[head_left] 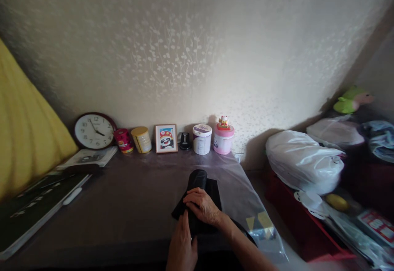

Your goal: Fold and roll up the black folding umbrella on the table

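A black item [198,178], which looks like folded cloth or a soft bag, lies on the covered table near its front edge. Across its middle rests my right hand [203,207], fingers pointing left and pressed together on the black material. My left hand [183,242] is lower and to the left, its fingers pointing up against the item's near left side, with the thumb at the right. The fingertips of both hands come close together over the material. What lies under the palms is hidden.
Along the wall stand a clock [95,130], a red tin [123,140], a yellow tin [141,139], a framed panda picture [166,139], a white tub [202,140] and a pink tub [223,140]. A green board [40,207] lies left; bags [303,160] sit right.
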Demonstrator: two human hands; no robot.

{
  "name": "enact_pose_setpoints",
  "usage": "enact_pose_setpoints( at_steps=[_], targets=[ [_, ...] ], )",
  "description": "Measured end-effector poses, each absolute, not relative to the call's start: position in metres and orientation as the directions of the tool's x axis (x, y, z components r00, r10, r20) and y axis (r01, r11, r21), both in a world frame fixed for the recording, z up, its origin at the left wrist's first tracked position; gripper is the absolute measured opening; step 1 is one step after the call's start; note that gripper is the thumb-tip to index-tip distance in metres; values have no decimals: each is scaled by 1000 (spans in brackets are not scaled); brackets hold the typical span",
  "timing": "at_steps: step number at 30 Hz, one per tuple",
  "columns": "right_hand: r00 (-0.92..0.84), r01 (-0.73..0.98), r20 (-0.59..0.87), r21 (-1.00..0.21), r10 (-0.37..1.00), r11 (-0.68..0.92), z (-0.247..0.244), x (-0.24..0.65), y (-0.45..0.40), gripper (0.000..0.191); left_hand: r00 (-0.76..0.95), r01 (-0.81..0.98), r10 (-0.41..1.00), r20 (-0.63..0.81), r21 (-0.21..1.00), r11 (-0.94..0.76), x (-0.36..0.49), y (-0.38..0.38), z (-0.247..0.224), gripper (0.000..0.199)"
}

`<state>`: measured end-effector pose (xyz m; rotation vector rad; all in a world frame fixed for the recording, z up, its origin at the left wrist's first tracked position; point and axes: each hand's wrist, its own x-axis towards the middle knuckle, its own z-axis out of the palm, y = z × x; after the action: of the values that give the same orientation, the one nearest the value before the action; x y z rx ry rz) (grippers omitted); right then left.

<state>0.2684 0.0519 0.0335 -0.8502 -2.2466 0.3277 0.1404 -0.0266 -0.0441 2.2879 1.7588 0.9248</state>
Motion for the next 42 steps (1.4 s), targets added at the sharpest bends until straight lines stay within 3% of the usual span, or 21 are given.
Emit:
enact_pose_setpoints(
  at_steps=[7, 13, 18, 27, 34, 42],
  targets=[
    [-515, 605, 491, -372, 702, 704, 20, 274, 90, 24, 156, 837, 935, 318, 459, -296, 135, -24, -45, 61],
    [-529, 702, 424, -268, 735, 660, 12, 280, 131, 26, 164, 870, 972, 170, 440, -224, 137, -25, -32, 58],
    [-297, 749, 329, -501, 896, 433, 20, 281, 147, 21, 143, 868, 985, 101, 466, -174, 140, -27, -17, 60],
    [271, 642, 190, -766, 944, -31, 17, 346, 112, 36, 131, 868, 947, 294, 426, -253, 141, -31, -21, 55],
    [256, 416, 2, -903, 967, -108, 7, 356, 72, 40, 136, 889, 935, 326, 376, -261, 143, -32, -19, 53],
    [222, 379, -5, -921, 975, -91, 24, 334, 60, 45, 151, 879, 950, 272, 402, -255, 143, -33, -8, 55]
  ],
)
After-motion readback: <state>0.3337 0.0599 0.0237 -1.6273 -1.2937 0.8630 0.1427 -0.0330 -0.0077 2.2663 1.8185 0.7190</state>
